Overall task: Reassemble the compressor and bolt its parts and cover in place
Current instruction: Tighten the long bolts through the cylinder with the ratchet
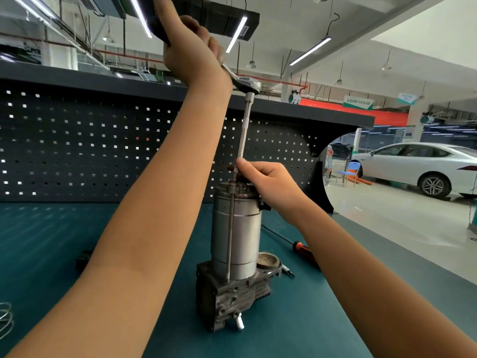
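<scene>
Head view: left hand [191,47] grips chrome ratchet [244,82] above; right hand [271,184] pinches vertical steel extension bar [244,130], grey cylindrical compressor [236,228] directly below.

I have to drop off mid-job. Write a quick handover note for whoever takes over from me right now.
Left hand: raised high, grips the ratchet by its handle.
Right hand: fingers pinch the extension bar at its lower end, steadying it over the compressor's top.
Compressor: upright on the bench mat, cylinder seated on the finned base.
Done: long bolt runs down the cylinder's near side into the base.
Left: finish tightening; how tight it is cannot be seen. Check the far-side bolts and the cover, which are hidden.
Screwdriver lies on the mat to the right.
</scene>
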`<move>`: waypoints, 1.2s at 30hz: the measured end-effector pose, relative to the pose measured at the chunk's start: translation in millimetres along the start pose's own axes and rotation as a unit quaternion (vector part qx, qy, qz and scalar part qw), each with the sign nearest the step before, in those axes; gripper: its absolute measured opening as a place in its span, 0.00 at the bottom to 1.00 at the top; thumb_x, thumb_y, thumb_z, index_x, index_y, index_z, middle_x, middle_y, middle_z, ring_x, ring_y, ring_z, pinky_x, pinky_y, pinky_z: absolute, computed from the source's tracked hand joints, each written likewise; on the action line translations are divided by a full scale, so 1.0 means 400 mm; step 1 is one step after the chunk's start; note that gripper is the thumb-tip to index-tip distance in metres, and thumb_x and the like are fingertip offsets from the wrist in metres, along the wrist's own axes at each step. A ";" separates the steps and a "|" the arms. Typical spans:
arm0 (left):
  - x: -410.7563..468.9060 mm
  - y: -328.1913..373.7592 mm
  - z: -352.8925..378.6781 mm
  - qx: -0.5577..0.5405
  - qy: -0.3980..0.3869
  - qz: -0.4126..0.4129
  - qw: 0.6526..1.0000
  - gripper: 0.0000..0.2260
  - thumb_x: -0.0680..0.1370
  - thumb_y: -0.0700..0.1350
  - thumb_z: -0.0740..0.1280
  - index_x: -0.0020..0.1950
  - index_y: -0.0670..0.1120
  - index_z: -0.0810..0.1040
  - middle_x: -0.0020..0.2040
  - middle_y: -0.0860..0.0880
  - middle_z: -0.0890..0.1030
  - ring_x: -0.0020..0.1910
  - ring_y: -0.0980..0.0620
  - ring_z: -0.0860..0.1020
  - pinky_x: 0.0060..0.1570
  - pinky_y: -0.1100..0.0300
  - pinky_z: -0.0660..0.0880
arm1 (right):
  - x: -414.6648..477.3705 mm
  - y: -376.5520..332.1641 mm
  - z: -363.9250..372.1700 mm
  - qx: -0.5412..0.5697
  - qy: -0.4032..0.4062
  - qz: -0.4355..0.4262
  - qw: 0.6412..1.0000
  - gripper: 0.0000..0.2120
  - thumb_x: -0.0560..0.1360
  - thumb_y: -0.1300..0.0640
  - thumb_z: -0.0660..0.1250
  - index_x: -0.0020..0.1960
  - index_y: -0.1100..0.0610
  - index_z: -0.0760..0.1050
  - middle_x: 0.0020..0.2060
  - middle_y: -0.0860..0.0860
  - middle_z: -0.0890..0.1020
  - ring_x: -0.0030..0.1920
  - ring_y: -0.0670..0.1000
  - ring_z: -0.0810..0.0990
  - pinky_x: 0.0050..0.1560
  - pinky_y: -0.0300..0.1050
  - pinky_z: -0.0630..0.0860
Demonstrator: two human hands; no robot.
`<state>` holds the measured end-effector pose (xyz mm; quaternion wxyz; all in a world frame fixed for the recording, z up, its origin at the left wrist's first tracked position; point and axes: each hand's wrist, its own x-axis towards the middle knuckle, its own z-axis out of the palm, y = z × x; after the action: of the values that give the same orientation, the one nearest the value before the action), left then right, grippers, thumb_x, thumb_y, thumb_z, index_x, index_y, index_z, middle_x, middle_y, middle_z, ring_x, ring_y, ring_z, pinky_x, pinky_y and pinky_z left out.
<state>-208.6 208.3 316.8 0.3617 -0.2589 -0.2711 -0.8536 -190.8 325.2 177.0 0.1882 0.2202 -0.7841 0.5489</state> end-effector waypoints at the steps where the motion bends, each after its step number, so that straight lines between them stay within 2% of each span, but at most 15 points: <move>1: -0.006 0.000 0.004 -0.043 -0.003 -0.009 0.999 0.07 0.83 0.37 0.49 0.46 0.40 0.63 0.29 0.48 0.59 0.17 0.59 0.59 0.19 0.65 0.58 | 0.000 0.000 -0.001 0.008 -0.004 -0.001 1.000 0.11 0.77 0.49 0.64 0.38 0.46 0.81 0.31 0.39 0.82 0.33 0.35 0.78 0.35 0.27 0.72; 3: -0.016 0.004 0.017 -0.109 -0.013 -0.033 0.993 0.15 0.82 0.41 0.53 0.36 0.42 0.66 0.23 0.50 0.61 0.17 0.56 0.58 0.21 0.65 0.55 | 0.000 -0.003 -0.005 0.019 -0.016 -0.001 1.000 0.07 0.77 0.51 0.65 0.42 0.44 0.80 0.32 0.37 0.82 0.34 0.34 0.79 0.36 0.26 0.72; 6: -0.017 -0.002 0.022 -0.124 -0.023 -0.045 0.991 0.14 0.82 0.38 0.52 0.36 0.40 0.66 0.21 0.49 0.62 0.15 0.57 0.59 0.17 0.68 0.55 | 0.000 -0.004 -0.011 0.017 -0.023 0.008 1.000 0.06 0.77 0.52 0.66 0.44 0.45 0.80 0.34 0.38 0.83 0.37 0.35 0.79 0.40 0.28 0.74; 9: -0.016 -0.004 0.016 -0.137 -0.012 -0.058 0.989 0.18 0.82 0.43 0.55 0.32 0.42 0.65 0.20 0.51 0.62 0.15 0.56 0.60 0.18 0.67 0.56 | -0.005 -0.003 -0.010 -0.004 -0.018 0.023 1.000 0.07 0.77 0.50 0.65 0.43 0.44 0.81 0.42 0.46 0.85 0.42 0.41 0.79 0.53 0.47 0.77; 11: -0.019 0.000 0.016 -0.142 -0.014 -0.062 0.988 0.20 0.82 0.47 0.57 0.30 0.43 0.64 0.19 0.52 0.61 0.16 0.56 0.59 0.20 0.66 0.55 | -0.007 -0.006 -0.009 -0.010 -0.023 0.024 0.999 0.09 0.77 0.48 0.64 0.43 0.47 0.82 0.46 0.53 0.85 0.43 0.45 0.79 0.56 0.53 0.75; 14: -0.011 0.004 0.012 -0.115 -0.004 -0.056 0.992 0.18 0.81 0.46 0.58 0.32 0.43 0.64 0.19 0.53 0.61 0.17 0.56 0.59 0.21 0.65 0.55 | -0.007 -0.004 -0.009 -0.015 -0.029 0.018 0.999 0.13 0.77 0.48 0.64 0.43 0.53 0.83 0.45 0.54 0.85 0.43 0.46 0.80 0.52 0.48 0.76; 18: 0.008 -0.003 0.000 -0.066 0.002 -0.034 0.997 0.13 0.83 0.41 0.52 0.39 0.47 0.62 0.21 0.54 0.63 0.16 0.59 0.61 0.17 0.66 0.60 | -0.005 0.001 -0.008 0.000 -0.026 0.011 1.000 0.12 0.77 0.50 0.64 0.41 0.53 0.83 0.36 0.46 0.85 0.37 0.40 0.80 0.41 0.32 0.76; 21: -0.004 -0.012 -0.005 -0.125 0.001 -0.054 0.991 0.19 0.82 0.48 0.56 0.32 0.44 0.65 0.22 0.50 0.63 0.18 0.55 0.60 0.21 0.65 0.57 | -0.004 -0.001 -0.007 -0.001 -0.024 0.015 1.000 0.11 0.77 0.50 0.65 0.40 0.51 0.82 0.32 0.42 0.83 0.35 0.38 0.80 0.38 0.28 0.74; 24: -0.007 -0.016 -0.007 -0.144 -0.011 -0.069 0.987 0.21 0.81 0.50 0.58 0.29 0.44 0.65 0.20 0.51 0.62 0.18 0.54 0.60 0.21 0.65 0.56 | -0.003 -0.007 -0.008 -0.012 -0.028 0.020 0.999 0.12 0.77 0.49 0.65 0.41 0.52 0.83 0.34 0.44 0.84 0.36 0.40 0.80 0.40 0.30 0.75; 27: 0.005 -0.016 -0.014 -0.145 -0.016 -0.074 0.987 0.22 0.81 0.51 0.58 0.29 0.44 0.64 0.20 0.51 0.62 0.18 0.55 0.59 0.21 0.65 0.56 | -0.002 -0.007 -0.004 -0.022 -0.019 0.018 0.999 0.13 0.76 0.48 0.65 0.42 0.56 0.83 0.40 0.58 0.84 0.39 0.48 0.77 0.44 0.43 0.73; 30: 0.012 -0.016 -0.027 -0.165 -0.025 -0.098 0.981 0.23 0.81 0.52 0.56 0.28 0.45 0.62 0.19 0.52 0.61 0.17 0.56 0.58 0.19 0.66 0.56 | -0.002 -0.005 -0.004 -0.028 -0.019 0.009 0.999 0.16 0.76 0.48 0.66 0.43 0.60 0.83 0.45 0.68 0.81 0.40 0.50 0.72 0.43 0.45 0.68; 31: 0.016 -0.017 -0.034 -0.175 -0.028 -0.111 0.978 0.23 0.81 0.53 0.55 0.28 0.45 0.62 0.20 0.52 0.61 0.17 0.56 0.58 0.19 0.66 0.56 | -0.002 -0.001 -0.005 -0.031 -0.024 0.006 0.999 0.17 0.76 0.48 0.66 0.43 0.61 0.83 0.43 0.69 0.79 0.40 0.49 0.70 0.42 0.45 0.67; 33: 0.024 -0.017 -0.044 -0.194 -0.039 -0.140 0.970 0.23 0.81 0.54 0.55 0.28 0.45 0.61 0.20 0.52 0.61 0.17 0.56 0.58 0.19 0.66 0.55 | -0.002 0.003 -0.010 -0.040 -0.035 0.000 0.999 0.16 0.75 0.47 0.66 0.43 0.60 0.83 0.35 0.64 0.77 0.40 0.49 0.69 0.42 0.44 0.66; 35: 0.022 -0.016 -0.046 -0.220 -0.049 -0.169 0.960 0.23 0.81 0.55 0.54 0.29 0.45 0.62 0.20 0.52 0.61 0.17 0.56 0.58 0.18 0.67 0.55 | -0.001 -0.002 -0.019 -0.050 -0.045 -0.005 0.998 0.13 0.75 0.48 0.67 0.43 0.56 0.83 0.34 0.59 0.79 0.38 0.47 0.74 0.43 0.39 0.70; 36: 0.021 -0.016 -0.044 -0.234 -0.050 -0.180 0.954 0.23 0.81 0.54 0.54 0.29 0.44 0.62 0.19 0.52 0.61 0.16 0.56 0.58 0.18 0.67 0.55 | 0.001 -0.007 -0.025 -0.047 -0.049 -0.008 0.998 0.11 0.75 0.49 0.67 0.45 0.55 0.83 0.34 0.51 0.83 0.38 0.42 0.77 0.43 0.34 0.72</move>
<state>-222.9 196.7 307.7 0.1172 -0.3250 -0.1239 -0.9302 -189.3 333.6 182.6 0.1645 0.2437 -0.8155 0.4985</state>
